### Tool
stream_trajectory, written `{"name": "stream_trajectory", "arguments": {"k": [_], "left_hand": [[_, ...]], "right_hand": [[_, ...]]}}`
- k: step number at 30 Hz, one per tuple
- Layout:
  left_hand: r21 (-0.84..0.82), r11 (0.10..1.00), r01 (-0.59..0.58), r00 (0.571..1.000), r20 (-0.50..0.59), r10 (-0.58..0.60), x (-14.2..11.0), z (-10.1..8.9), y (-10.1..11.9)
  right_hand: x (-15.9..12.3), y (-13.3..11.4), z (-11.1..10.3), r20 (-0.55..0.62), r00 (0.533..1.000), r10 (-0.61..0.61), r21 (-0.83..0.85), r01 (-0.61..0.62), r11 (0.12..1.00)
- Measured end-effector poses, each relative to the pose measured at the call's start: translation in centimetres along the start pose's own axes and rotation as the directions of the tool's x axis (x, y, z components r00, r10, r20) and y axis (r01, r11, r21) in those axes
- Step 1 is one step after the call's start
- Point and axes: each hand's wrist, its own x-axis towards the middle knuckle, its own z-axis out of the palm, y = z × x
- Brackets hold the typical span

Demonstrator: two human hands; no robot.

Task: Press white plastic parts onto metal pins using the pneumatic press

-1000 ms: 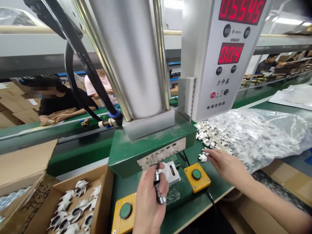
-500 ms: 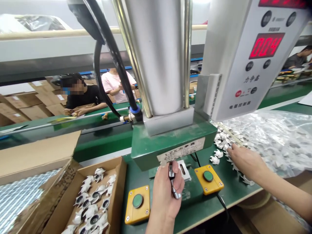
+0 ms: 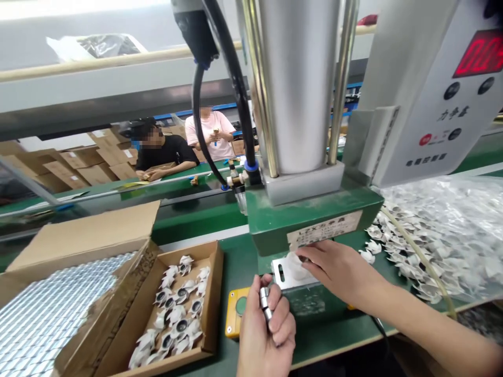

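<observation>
My left hand (image 3: 269,332) is closed around several small shiny metal cylinders (image 3: 264,298), held low in front of the press. My right hand (image 3: 343,269) reaches under the green press head (image 3: 314,214), its fingertips closed on a white plastic impeller (image 3: 295,266) at the metal fixture plate (image 3: 281,273). The fingers partly cover that impeller, and its seating cannot be made out. A yellow box with a green push button (image 3: 240,306) stands just left of my left hand. The other yellow box is mostly hidden behind my right forearm.
An open carton (image 3: 218,293) of white impellers with dark centres stands at left, beside a larger carton (image 3: 129,309) of shiny metal rods. Loose white impellers (image 3: 408,251) lie at right under clear plastic. A control box (image 3: 424,104) hangs upper right. Two people sit across the line.
My right hand has moved left from the impeller pile to the fixture, bringing an impeller. My left hand has drawn down from the fixture, still holding metal cylinders. The view has shifted.
</observation>
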Motion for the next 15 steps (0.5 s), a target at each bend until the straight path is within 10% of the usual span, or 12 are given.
{"name": "stream_trajectory", "arguments": {"k": [6,10,15], "left_hand": [[0.099,0.978,-0.183,0.967,-0.16,0.197,-1.3,-1.4,2.2],[0.237,0.962,-0.133,0.988,-0.04,0.147,-1.8,-2.0,2.1],[0.658,0.699,-0.281,0.944,0.059,0.324,-1.9,-2.1,1.1]], "right_hand": [[1.6,-0.3,-0.2,0.121,0.992,-0.036,-0.089,0.047,0.995],[1.7,-0.7,-1.2,0.17,0.985,-0.034,-0.011,0.036,0.999],[2.0,-0.6,-0.5,0.189,0.975,-0.121,-0.138,0.148,0.979]]}}
